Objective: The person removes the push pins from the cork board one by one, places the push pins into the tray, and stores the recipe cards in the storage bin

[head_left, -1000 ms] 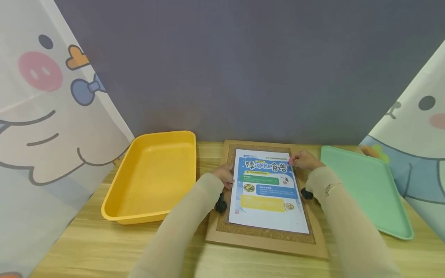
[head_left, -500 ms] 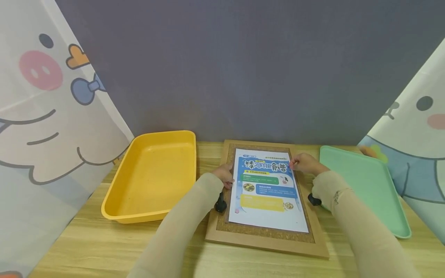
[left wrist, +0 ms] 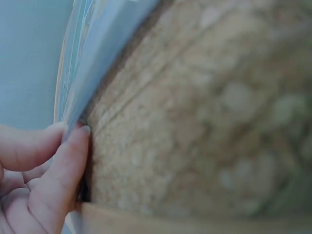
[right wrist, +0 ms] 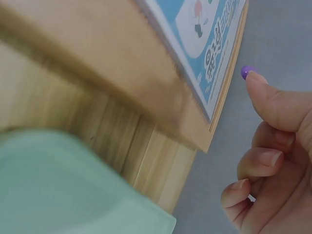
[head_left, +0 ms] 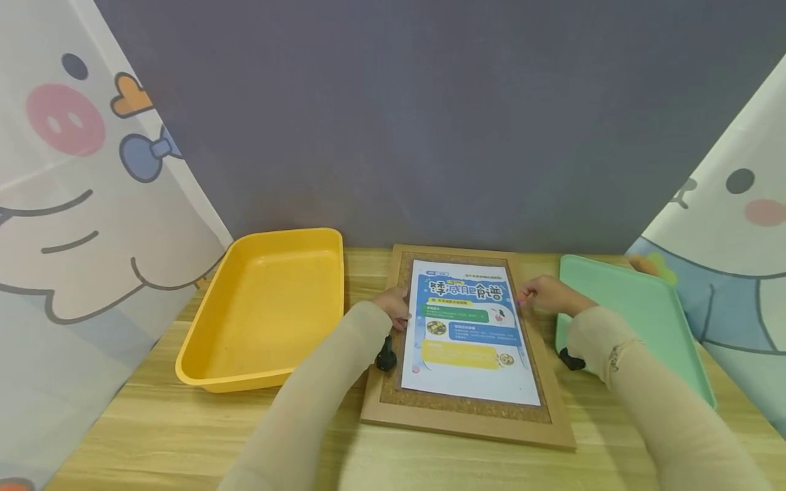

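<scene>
A printed recipe poster (head_left: 473,384) with a blue heading lies on a wood-framed cork board (head_left: 460,407). At the poster's left edge my left hand (head_left: 393,308) pinches the sheet between thumb and fingertip; the left wrist view shows the thumb (left wrist: 36,146) on one face, right at the paper's edge, over the cork. My right hand (head_left: 548,294) hovers by the board's upper right side, clear of the poster. Between its thumb and index finger it holds a small purple pushpin (right wrist: 246,73), of which only the rounded head shows. Its other fingers are curled.
A deep yellow tray (head_left: 260,379) stands left of the board on the wooden table (head_left: 153,423). To the right, partly beneath my right forearm, lies a shallow green tray (head_left: 620,296). A grey wall (head_left: 393,123) rises directly behind the board.
My right hand, holding the pushpin, has drawn back rightward and slightly toward me from the poster's upper right edge. The left hand keeps its place at the left edge. The view has shifted slightly.
</scene>
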Demonstrator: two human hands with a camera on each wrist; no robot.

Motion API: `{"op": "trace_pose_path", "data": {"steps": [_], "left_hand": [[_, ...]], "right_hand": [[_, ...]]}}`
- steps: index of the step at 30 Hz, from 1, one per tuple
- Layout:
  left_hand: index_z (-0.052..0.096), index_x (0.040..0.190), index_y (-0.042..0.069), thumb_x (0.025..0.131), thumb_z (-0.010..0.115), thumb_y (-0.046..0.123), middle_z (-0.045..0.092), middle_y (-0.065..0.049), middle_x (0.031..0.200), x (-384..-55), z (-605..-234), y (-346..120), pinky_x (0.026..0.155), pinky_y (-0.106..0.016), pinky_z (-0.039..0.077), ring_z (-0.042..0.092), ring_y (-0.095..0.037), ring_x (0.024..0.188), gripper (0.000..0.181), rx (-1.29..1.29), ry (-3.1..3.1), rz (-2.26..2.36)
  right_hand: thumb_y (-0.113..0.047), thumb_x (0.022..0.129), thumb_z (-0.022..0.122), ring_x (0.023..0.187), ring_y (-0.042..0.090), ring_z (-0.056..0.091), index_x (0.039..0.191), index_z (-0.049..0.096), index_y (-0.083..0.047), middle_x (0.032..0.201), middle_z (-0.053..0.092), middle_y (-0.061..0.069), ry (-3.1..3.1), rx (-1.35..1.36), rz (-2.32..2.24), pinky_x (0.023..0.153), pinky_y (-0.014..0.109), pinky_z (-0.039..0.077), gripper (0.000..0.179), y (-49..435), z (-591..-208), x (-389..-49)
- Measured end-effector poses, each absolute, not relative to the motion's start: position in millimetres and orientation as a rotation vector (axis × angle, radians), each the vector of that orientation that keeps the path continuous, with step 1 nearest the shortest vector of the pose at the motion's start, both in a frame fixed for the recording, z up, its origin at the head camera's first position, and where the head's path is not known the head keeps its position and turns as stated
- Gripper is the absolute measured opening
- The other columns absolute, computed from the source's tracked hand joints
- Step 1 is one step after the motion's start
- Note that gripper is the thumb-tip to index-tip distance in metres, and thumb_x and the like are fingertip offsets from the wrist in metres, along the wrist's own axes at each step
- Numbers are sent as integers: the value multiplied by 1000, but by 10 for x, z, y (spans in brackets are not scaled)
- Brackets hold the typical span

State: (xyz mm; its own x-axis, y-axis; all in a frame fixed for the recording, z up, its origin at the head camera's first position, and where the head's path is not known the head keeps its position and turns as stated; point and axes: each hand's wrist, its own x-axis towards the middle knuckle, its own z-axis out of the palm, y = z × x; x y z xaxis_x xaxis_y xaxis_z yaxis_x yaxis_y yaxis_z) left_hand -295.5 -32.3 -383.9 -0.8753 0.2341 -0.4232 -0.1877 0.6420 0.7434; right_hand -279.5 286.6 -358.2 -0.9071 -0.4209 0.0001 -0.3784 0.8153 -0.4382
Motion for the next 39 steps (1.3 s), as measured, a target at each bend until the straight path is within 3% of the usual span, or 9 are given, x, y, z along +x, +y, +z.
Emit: {"op": "trace_pose_path", "data": {"steps": [9,19,35,39], "left_hand": [[18,152,1,92,55,-9,60,-17,93,-2932,-3821,-372,55,-23,54,54,-14,57,71,51,2312,1216],[14,152,1,92,52,-10,59,-21,98,-2931,-3830,-392,66,-30,58,54,-16,59,72,73,2266,1281],[14,153,3,93,53,-9,59,-19,89,-2946,-3841,-381,63,-28,58,55,-16,59,73,73,2254,1295],[14,153,2,93,52,-9,58,-20,95,-2942,-3853,-383,64,-29,58,55,-17,60,72,71,2248,1291]], "right_hand": [[-5,84,69,66,14,47,70,63,-2,73,61,1,2879,-693,-594,60,31,43,15,3072,-3554,-2695],[-5,88,66,64,9,43,75,64,-2,74,63,2,2864,-725,-600,58,29,40,14,3304,-3557,-2633],[-4,86,68,69,11,46,74,64,-3,75,62,2,2861,-612,-581,62,31,42,12,3569,-3534,-2458],[-4,86,67,69,9,46,75,64,-4,75,62,0,2855,-609,-571,61,29,42,12,3661,-3559,-2394]]}}
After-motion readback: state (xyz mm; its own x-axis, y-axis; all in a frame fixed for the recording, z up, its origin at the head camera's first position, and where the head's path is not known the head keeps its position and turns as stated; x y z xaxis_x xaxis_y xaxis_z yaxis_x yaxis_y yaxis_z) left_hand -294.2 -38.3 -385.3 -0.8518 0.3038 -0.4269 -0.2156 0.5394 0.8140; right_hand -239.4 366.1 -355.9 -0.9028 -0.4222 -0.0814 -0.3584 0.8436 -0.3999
